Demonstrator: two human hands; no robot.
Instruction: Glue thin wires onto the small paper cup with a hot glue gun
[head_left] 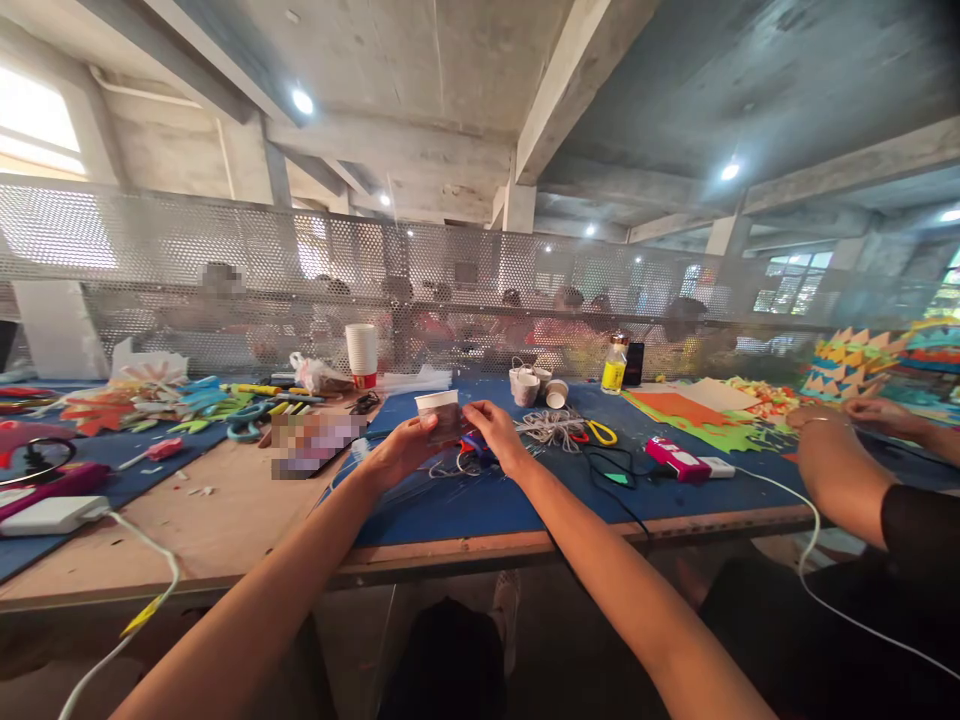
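My left hand (405, 452) is closed around the left side of a small paper cup (439, 408), held upright above the blue mat. The cup's rim is white and its wall looks grey-brown. At the cup's right side is my right hand (496, 438), its thumb and fingers pinched together; what lies between them is too small to make out. Just beyond my right hand, a loose bundle of grey cord (551, 428) lies by scissors with yellow handles (601, 432). Several small cups (525, 386) stand behind the cord, one tipped on its side.
A stack of paper cups (361, 352) stands back left, near blue scissors (247, 422). Toward the right are a yellow bottle (614, 365), a pink glue gun (679, 460) with a white cable, and coloured sheets (686, 408). A co-worker's arm (836, 460) reaches in at the right. Perforated metal panels (450, 290) close off the back.
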